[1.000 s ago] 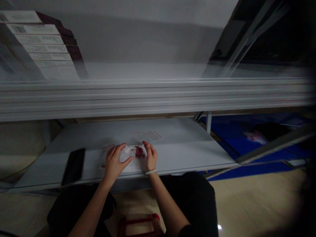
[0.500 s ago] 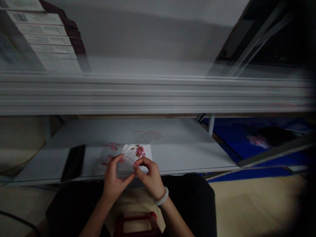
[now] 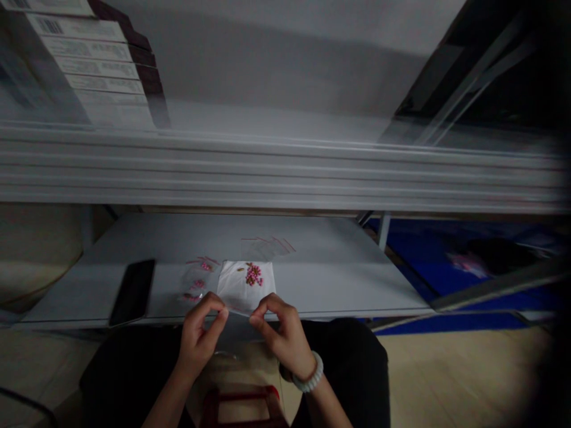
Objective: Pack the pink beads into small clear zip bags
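My left hand (image 3: 200, 334) and my right hand (image 3: 282, 334) sit at the front edge of the white shelf board (image 3: 339, 291). Their fingertips pinch opposite ends of a small transparent plastic bag (image 3: 238, 311). Just beyond them lies a white paper sheet (image 3: 238, 288) holding a cluster of pink beads (image 3: 254, 274). To its left are small transparent bags with pink beads (image 3: 197, 283). A stack of red-edged transparent bags (image 3: 267, 246) lies farther back. A beaded bracelet (image 3: 308, 373) circles my right wrist.
A black phone (image 3: 132, 292) lies on the board left of my hands. Overhead run a metal shelf rail (image 3: 267, 169) and stacked boxes (image 3: 84, 65). A blue mat (image 3: 446, 261) lies on the floor at right. My dark-clad lap and a red-handled bag (image 3: 241, 404) are below.
My hands have drawn back toward me, off the white sheet, and spread slightly apart with the small bag between them. The white sheet and pink beads are now fully uncovered.
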The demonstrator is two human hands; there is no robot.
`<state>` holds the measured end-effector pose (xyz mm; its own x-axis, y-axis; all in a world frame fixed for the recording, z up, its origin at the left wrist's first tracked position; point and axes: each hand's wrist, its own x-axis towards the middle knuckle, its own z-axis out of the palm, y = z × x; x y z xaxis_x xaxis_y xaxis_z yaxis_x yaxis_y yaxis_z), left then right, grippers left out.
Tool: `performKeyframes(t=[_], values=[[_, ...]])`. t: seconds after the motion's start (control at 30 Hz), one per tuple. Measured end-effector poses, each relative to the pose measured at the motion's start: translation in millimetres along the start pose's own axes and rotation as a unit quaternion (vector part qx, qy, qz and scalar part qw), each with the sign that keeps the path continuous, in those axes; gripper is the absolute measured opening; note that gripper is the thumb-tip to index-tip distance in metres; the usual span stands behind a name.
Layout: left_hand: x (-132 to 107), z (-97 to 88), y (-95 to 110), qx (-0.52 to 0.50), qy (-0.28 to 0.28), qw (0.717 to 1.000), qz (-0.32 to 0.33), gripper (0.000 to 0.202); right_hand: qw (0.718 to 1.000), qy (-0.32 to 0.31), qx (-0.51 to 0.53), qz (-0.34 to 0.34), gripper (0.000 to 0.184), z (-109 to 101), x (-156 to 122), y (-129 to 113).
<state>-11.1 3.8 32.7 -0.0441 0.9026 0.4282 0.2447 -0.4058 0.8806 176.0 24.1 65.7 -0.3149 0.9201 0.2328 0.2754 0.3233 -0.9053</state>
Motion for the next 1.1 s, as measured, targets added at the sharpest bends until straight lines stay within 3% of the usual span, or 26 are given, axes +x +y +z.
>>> performKeyframes(t=[0.2,0.33,0.5,0.63,0.87,1.1], values=[[0.3,5.6,3.0,-0.001,0.038,0.999,0.006,0.019,1.0,0.014,0.003,-0.023,0.015,-2.9,1.6,-7.3],[-0.3,-2.2,3.3,0.036,0.019,0.999,-0.011,0.009,0.999,0.012,-0.007,-0.03,0.017,-6.6,-0.2,-10.8],[7.7,-9.0,22.5,0.114,-0.07,0.99,0.035,0.034,0.995,0.02,-0.08,-0.06,0.015,-6.3,-5.3,-13.6],[13.9,-0.7,37.8,0.198,-0.161,0.964,0.078,0.009,0.989,0.014,-0.129,-0.066,0.012,2.0,-9.6,-16.8],[7.1,7.7,37.0,0.269,-0.077,0.954,0.106,0.023,0.983,-0.004,-0.17,-0.072,0.014,4.6,-15.3,-23.6],[5.6,-1.4,32.3,0.216,-0.076,0.973,0.033,0.016,0.98,-0.015,-0.177,-0.087,0.016,-2.5,-18.5,-27.5]])
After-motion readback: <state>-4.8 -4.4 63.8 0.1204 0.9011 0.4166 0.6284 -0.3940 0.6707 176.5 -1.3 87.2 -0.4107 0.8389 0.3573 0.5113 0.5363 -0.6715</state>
